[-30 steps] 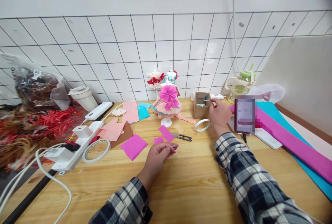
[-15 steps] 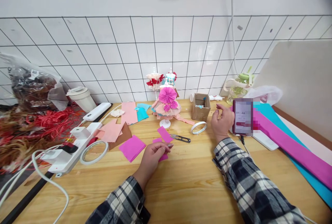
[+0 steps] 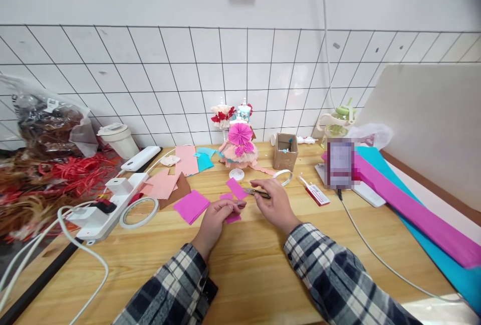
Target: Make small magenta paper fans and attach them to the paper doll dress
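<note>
Left hand point(image 3: 218, 214) is pinching its fingertips together above small magenta paper pieces point(image 3: 233, 218); anything between them is too small to tell. Right hand point(image 3: 276, 202) is holding thumb and forefinger parted about the snips point(image 3: 263, 194), which are lying mid-surface point(image 3: 248, 270). Magenta-trimmed doll dress point(image 3: 239, 147) is standing near the surface's far edge.

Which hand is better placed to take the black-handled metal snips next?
The right hand, I'd judge: its parted fingers are right at the black-handled metal snips, though contact is unclear. The left hand seems less free, its fingers pinched together over small magenta paper pieces.
</note>
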The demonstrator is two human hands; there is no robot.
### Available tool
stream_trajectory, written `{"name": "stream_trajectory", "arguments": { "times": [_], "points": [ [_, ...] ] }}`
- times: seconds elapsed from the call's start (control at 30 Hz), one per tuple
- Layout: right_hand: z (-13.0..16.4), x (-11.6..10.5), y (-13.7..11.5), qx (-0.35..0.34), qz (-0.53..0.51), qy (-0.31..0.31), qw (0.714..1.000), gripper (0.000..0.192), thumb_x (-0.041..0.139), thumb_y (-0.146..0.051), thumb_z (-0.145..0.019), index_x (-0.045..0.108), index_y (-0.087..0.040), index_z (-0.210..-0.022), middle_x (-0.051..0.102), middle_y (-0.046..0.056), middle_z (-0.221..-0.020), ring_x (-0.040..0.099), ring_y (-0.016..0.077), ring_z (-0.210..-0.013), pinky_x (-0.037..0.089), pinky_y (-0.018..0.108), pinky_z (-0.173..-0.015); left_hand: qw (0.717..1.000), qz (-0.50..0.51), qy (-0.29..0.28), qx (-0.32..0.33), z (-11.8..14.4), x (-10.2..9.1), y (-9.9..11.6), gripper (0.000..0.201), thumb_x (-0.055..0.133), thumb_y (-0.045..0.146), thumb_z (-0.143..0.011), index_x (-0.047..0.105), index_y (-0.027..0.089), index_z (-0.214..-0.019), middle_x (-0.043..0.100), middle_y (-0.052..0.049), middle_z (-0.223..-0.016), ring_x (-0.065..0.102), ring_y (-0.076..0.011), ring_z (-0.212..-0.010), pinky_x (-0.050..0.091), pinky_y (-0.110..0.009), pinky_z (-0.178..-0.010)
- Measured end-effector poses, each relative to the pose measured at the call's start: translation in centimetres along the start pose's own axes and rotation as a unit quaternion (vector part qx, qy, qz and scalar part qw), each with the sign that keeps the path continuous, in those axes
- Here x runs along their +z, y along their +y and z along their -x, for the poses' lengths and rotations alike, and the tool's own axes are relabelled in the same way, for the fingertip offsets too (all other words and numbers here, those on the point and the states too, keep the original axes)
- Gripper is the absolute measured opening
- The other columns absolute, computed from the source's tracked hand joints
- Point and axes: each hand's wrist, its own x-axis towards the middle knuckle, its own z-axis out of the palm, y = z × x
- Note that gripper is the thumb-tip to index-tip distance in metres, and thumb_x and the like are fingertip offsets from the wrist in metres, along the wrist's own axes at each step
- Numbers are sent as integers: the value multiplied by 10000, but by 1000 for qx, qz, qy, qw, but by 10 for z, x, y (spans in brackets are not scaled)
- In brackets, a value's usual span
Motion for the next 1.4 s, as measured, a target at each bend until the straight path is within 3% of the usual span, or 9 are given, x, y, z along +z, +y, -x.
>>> {"name": "stream_trajectory", "arguments": {
  "times": [0.17, 0.37, 0.8, 0.97, 1.2, 1.4],
  "points": [
    [5, 8, -1, 8, -47, -59, 997, 289, 606, -233, -805, 631, -231, -1093, 684, 45, -1038, 582, 209, -970, 435, 368, -866, 997, 66, -30, -21, 2, 1, -5, 213, 607, 335, -770, 667, 154, -674, 715, -106, -940, 618, -260, -1011, 497, -335, -829],
    [9, 12, -2, 13, -68, -49, 996, 125, 608, -238, -818, 689, -225, -913, 710, 40, -891, 618, 192, -869, 455, 341, -793, 991, 126, -28, -36, 4, 2, -3, 204, 622, 312, -769, 670, 136, -677, 711, -118, -938, 617, -255, -1013, 502, -311, -814],
    [10, 12, 2, 63, -74, -44, 994, 157, 538, -249, -860, 690, -213, -871, 698, 35, -798, 614, 157, -728, 467, 279, -670, 975, 208, -10, -73, 3, 3, -1, 194, 583, 241, -785, 647, 103, -664, 705, -150, -983, 638, -253, -982, 525, -302, -762],
    [10, 10, 1, 19, -70, -41, 996, 217, 579, -289, -843, 655, -220, -1035, 693, 52, -931, 614, 166, -790, 484, 306, -738, 968, 237, -3, -80, 4, 4, 3, 178, 586, 234, -774, 641, 108, -661, 707, -146, -981, 647, -246, -961, 527, -301, -757],
    [11, 13, 0, -23, -44, -27, 998, 108, 585, -257, -853, 684, -238, -892, 706, 32, -901, 622, 175, -863, 472, 318, -782, 965, 244, -21, -97, 5, 8, 5, 181, 600, 238, -768, 659, 100, -667, 706, -144, -953, 641, -240, -984, 518, -269, -771],
    [11, 13, 0, 0, -99, -23, 995, 97, 586, -217, -833, 680, -231, -852, 693, 42, -883, 626, 180, -877, 485, 317, -796, 975, 201, -43, -86, 5, 6, 4, 206, 604, 272, -792, 648, 108, -676, 695, -149, -991, 617, -259, -1042, 501, -282, -800]
  ]
}}
